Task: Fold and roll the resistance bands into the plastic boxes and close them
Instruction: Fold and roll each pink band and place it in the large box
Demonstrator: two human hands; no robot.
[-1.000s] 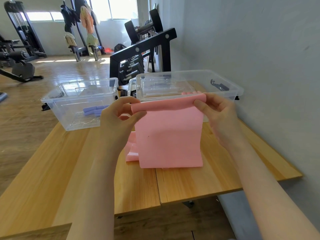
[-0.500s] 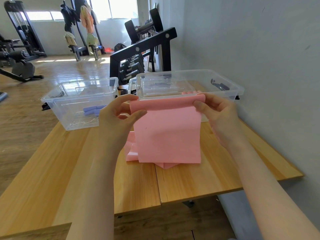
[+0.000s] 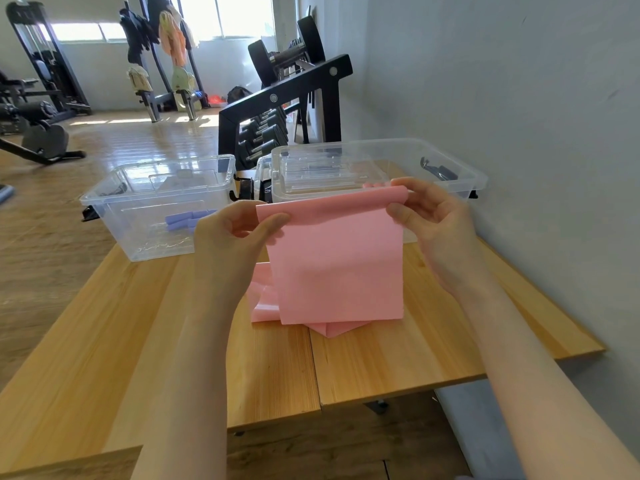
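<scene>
Both hands, left hand [image 3: 235,237] and right hand [image 3: 436,223], are pinched on the pink resistance band's [image 3: 339,265] top fold, held above the wooden table [image 3: 381,362], its lower folds resting there.

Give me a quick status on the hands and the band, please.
Left hand and right hand pinch pink flat rubber resistance band's top corners. Band hangs onto table. Nothing obstructing.

Between the left hand [image 3: 231,237] and the right hand [image 3: 437,223], the resistance band [image 3: 337,265] is showing plain pale pink. Beneath them the worktop [image 3: 381,362] is showing honey-yellow wood grain. Beyond the left hand, lilac rolls [image 3: 183,220] are showing through a clear box [image 3: 152,206].
</scene>
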